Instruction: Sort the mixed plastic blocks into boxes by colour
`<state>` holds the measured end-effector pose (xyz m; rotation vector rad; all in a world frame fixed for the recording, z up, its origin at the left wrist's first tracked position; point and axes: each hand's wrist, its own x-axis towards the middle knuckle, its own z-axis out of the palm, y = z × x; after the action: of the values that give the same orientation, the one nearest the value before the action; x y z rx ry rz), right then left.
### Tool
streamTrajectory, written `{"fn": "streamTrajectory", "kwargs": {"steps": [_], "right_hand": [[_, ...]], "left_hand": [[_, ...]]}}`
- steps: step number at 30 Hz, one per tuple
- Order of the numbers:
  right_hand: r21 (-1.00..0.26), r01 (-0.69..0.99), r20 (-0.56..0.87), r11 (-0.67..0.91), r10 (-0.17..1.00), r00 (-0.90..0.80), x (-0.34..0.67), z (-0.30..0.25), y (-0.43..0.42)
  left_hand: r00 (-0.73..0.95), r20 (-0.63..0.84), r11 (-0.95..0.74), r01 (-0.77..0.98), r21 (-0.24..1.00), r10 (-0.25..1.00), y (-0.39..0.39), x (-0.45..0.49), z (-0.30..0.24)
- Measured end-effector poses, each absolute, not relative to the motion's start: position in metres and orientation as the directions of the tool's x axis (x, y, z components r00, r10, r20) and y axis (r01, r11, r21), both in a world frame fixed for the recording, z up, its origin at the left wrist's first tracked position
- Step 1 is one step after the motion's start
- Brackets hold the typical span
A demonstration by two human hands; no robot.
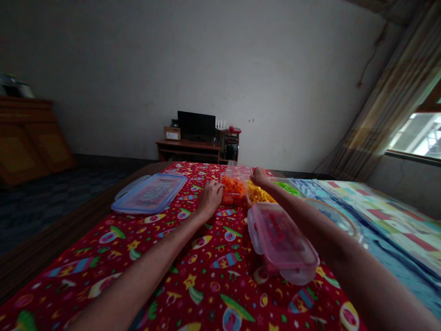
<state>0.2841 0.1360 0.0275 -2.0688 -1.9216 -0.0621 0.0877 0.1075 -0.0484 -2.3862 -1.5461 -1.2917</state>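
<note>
A clear plastic container [233, 199] with orange pieces in it stands toward the far part of the red patterned cloth. My left hand [211, 197] is at its left side, fingers curled against the rim. Behind the orange pieces rises a clear plastic lid [237, 170]. My right hand [260, 176] is closed at the right edge of this lid, its fingertips mostly hidden. Beneath my right wrist are yellow pieces [260, 194] in another clear container, and bright green pieces [287, 187] lie to the right. The small pieces' kind is too blurred to tell.
Nearer me sits a pink-lidded box [284, 236] with red contents, its side flaps out. A blue-rimmed lid [151, 193] lies at the left. To the right, a round clear container [330, 216] is partly behind my forearm. A desk with a monitor [196, 125] stands beyond.
</note>
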Motion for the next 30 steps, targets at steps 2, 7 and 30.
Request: {"fn": "streamTrajectory", "kwargs": {"steps": [2,7,30], "right_hand": [[-0.240,0.968,0.248,-0.071,0.960,0.131,0.288,0.032,0.138],[-0.329,0.939,0.236,-0.095,0.955,0.180,0.295,0.038,0.138],[-0.354,0.934,0.209,-0.056,0.968,0.138,0.286,0.025,0.130]], "left_hand": [[0.299,0.672,-0.627,0.712,0.316,0.678,0.110,0.092,-0.048],[0.572,0.612,-0.789,0.597,0.146,0.546,0.119,0.107,-0.038],[0.552,0.607,-0.715,0.698,0.038,0.572,0.110,0.093,-0.054]]}}
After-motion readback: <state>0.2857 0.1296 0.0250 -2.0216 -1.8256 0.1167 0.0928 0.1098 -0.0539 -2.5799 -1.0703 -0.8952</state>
